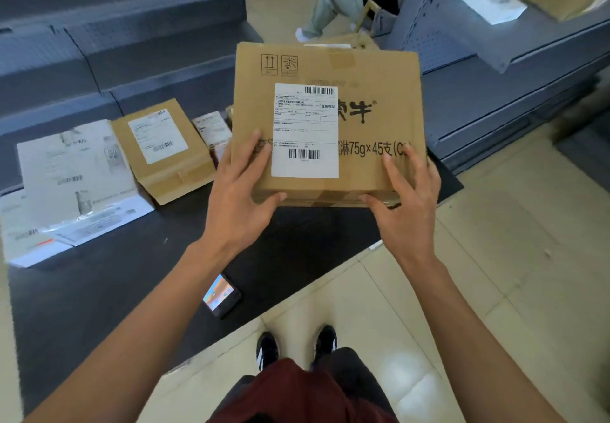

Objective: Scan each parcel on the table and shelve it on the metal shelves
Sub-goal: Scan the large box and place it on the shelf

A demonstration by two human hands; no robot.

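two hands grip one box (pixel 330 125) above desk (pixel 115 284): left hand (pixel 237 198) and right hand (pixel 406 198) at near corners. label up, long axis crosswise. shelves (pixel 495 99) nearer right hand.

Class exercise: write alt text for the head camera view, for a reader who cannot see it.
Seen from above, a person's left hand and right hand hold a labelled cardboard box over a dark table. More parcels and a phone lie on the table, with grey metal shelves behind.

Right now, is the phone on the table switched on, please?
On: the phone lies face up on the dark table, its screen lit with colours.
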